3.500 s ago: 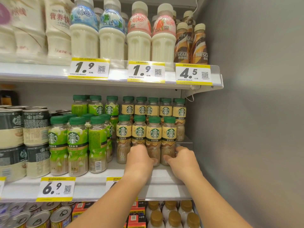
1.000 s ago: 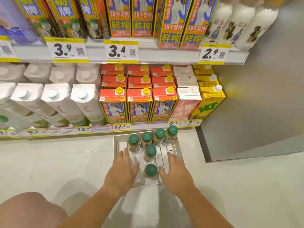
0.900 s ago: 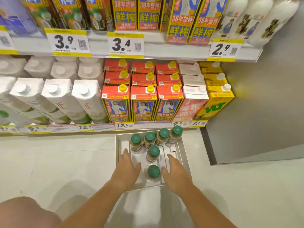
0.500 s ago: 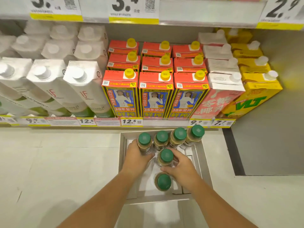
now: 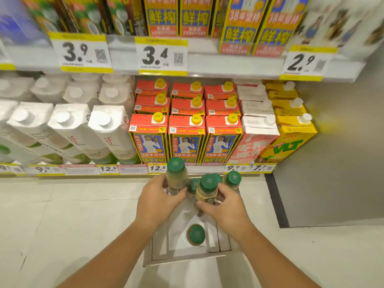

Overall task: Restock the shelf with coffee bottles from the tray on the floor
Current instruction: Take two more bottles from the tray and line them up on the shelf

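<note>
We have our left hand (image 5: pixel 160 199) wrapped around the body of one green-capped glass coffee bottle with a pale label (image 5: pixel 176 177), fingers curled round its lower half, and our right hand (image 5: pixel 225 204) closed the same way on a second green-capped coffee bottle (image 5: pixel 207 191) just beside it. Both bottles sit higher than the others, so we judge they are coming up out of the shallow white cardboard tray (image 5: pixel 182 259) on the pale floor (image 5: pixel 72 215)

To do this lift well, we should bring each bottle straight up until its base passes the tray wall, keep the two bodies from knocking together, and hold low on the glass rather than by the cap. The bottles beyond our fingers stand close, so a sideways pull could tip them

In the tray, nearer to us than our grip, one lone green-capped bottle (image 5: pixel 196 234) stands upright on bare white card. Beyond our fingers a further bottle (image 5: pixel 233 179) stands at the far right corner, with at least one more green cap (image 5: pixel 193 185) half hidden between our two held bottles; we cannot count the rest. The shelf meant for the coffee is not in view; ahead are only red and yellow drink cartons (image 5: pixel 187 129)
</note>
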